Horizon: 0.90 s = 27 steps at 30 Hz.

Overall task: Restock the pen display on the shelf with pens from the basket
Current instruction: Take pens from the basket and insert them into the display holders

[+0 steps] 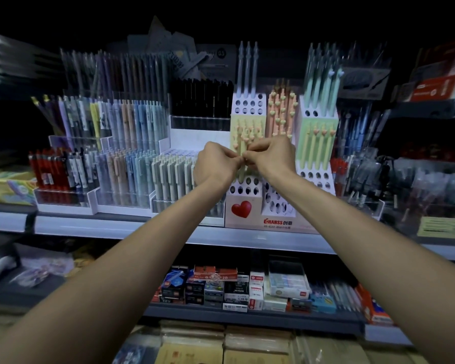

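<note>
Stationery is packed in racks along a grey shelf (pixel 111 227). Right of centre, a white stepped pen display (pixel 242 219) marked with a red heart (pixel 241 208) is stood on it, its holes partly filled with pastel pens. In front of it, the left hand (pixel 216 166) and right hand (pixel 271 156) are seen fingertip to fingertip, both pinched on a pale yellow pen (pixel 241 176) held upright above the display's lower holes.

Heart-logo pen display (pixel 242 214) upright on shelf (pixel 116 227), many holes empty; yellow pen (pixel 241 173) upright, seemingly pinched.
</note>
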{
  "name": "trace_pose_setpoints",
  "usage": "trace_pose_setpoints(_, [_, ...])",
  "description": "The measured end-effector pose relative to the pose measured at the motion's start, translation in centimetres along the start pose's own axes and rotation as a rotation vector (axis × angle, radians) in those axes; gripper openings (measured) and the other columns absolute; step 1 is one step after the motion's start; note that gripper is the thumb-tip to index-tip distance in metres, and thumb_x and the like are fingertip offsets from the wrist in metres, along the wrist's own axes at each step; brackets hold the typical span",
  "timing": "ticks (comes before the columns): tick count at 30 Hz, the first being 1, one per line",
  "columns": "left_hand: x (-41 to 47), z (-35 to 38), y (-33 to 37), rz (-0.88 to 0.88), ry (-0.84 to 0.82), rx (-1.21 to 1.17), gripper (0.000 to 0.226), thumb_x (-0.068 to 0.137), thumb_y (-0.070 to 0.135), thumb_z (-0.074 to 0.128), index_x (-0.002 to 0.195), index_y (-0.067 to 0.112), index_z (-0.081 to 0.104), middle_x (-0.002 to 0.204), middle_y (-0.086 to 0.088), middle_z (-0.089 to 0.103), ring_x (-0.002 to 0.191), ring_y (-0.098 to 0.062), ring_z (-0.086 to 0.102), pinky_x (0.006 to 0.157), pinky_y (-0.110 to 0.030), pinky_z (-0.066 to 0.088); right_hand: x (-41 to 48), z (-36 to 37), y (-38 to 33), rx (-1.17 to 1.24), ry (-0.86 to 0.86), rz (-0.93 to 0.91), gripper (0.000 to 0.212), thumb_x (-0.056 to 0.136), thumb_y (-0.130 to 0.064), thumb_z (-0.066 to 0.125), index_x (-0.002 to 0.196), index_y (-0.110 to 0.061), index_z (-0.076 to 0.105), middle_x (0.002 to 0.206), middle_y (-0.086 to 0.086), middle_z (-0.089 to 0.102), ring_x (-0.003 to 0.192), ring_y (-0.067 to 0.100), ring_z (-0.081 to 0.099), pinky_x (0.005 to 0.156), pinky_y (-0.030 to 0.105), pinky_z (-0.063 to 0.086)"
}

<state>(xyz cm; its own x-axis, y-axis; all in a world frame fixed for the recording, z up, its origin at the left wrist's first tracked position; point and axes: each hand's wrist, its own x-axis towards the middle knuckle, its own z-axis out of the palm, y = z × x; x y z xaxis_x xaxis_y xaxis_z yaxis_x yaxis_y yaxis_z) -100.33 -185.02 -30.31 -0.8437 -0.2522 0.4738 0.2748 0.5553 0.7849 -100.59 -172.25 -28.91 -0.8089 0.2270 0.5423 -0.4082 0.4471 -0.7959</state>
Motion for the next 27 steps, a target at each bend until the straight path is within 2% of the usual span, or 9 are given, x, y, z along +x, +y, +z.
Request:
trace_pose_setpoints(3, [-0.5,0.5,-0.3,-0.01,0.024,0.081,0.016,0.089,0.039,0.078,0.079,0.027,0.08,0.075,0.004,0.075,0.078,-0.021,0.072,0.072,-0.035,0.06,-0.2,0.2,0.7,-0.053,-0.008,0.023,0.033,0.081,-0.006,0.086,0.057,-0.024,0.074,0.068,-0.008,0.074,0.076,0.01,0.075,0.078,0.038,0.065])
trace_pose_setpoints(7, [-0.8,0.8,-0.5,-0.034,0.041,0.087,0.018,0.088,0.041,0.076,0.079,0.027,0.081,0.073,0.004,0.075,0.077,-0.022,0.072,0.072,-0.035,0.059,-0.2,0.8,1.1,-0.049,0.009,0.031,0.013,0.081,-0.009,0.087,0.073,-0.018,0.082,0.075,-0.008,0.076,0.08,0.01,0.075,0.079,0.036,0.064])
trace_pose_setpoints(9, [-0.8,0.8,-0.5,-0.036,0.044,0.093,0.019,0.088,0.04,0.075,0.077,0.025,0.08,0.073,0.003,0.074,0.077,-0.023,0.072,0.07,-0.034,0.059,-0.2,1.0,1.1,-0.064,0.017,0.04,0.01,0.081,-0.01,0.086,0.075,-0.018,0.083,0.08,-0.007,0.078,0.088,0.012,0.075,0.082,0.035,0.064])
trace_pose_setpoints(11, [-0.8,0.9,-0.6,-0.045,0.045,0.097,0.022,0.088,0.041,0.076,0.075,0.024,0.079,0.072,0.002,0.074,0.077,-0.024,0.072,0.068,-0.033,0.057,-0.1,1.1,1.1,-0.077,0.013,0.048,0.015,0.081,-0.009,0.085,0.072,-0.02,0.082,0.081,-0.007,0.078,0.092,0.015,0.076,0.082,0.037,0.064])
trace_pose_setpoints(14, [-0.9,1.2,-0.8,-0.072,0.048,0.106,0.027,0.087,0.044,0.078,0.07,0.023,0.077,0.071,0.002,0.074,0.077,-0.024,0.071,0.069,-0.033,0.057,0.1,1.4,1.5,-0.09,0.007,0.08,0.029,0.08,-0.007,0.084,0.06,-0.026,0.074,0.076,-0.006,0.077,0.089,0.021,0.077,0.079,0.039,0.065])
trace_pose_setpoints(20, [-1.2,1.3,-0.3,-0.096,0.071,0.132,0.024,0.086,0.042,0.077,0.073,0.022,0.078,0.077,-0.001,0.075,0.08,-0.027,0.071,0.066,-0.031,0.051,0.1,1.5,0.9,-0.16,0.007,0.092,0.015,0.081,-0.002,0.08,0.073,-0.015,0.08,0.081,-0.001,0.077,0.088,0.018,0.075,0.079,0.034,0.064])
trace_pose_setpoints(24, [-1.6,0.8,0.4,-0.103,0.063,0.184,0.023,0.086,0.034,0.074,0.071,0.017,0.077,0.069,-0.002,0.071,0.072,-0.028,0.07,0.062,-0.031,0.053,-0.2,1.5,0.1,-0.229,0.02,0.115,0.019,0.081,0.005,0.073,0.071,-0.01,0.079,0.078,0.002,0.076,0.081,0.016,0.072,0.061,0.022,0.054])
trace_pose_setpoints(27, [-2.0,0.6,0.7,-0.087,0.058,0.266,0.029,0.086,0.025,0.069,0.06,0.013,0.066,0.056,-0.001,0.057,0.064,-0.03,0.067,0.053,-0.028,0.042,-0.3,1.7,-0.6,-0.255,0.046,0.158,0.017,0.083,0.006,0.071,0.074,-0.007,0.078,0.075,0.003,0.074,0.075,0.019,0.07,0.061,0.025,0.054])
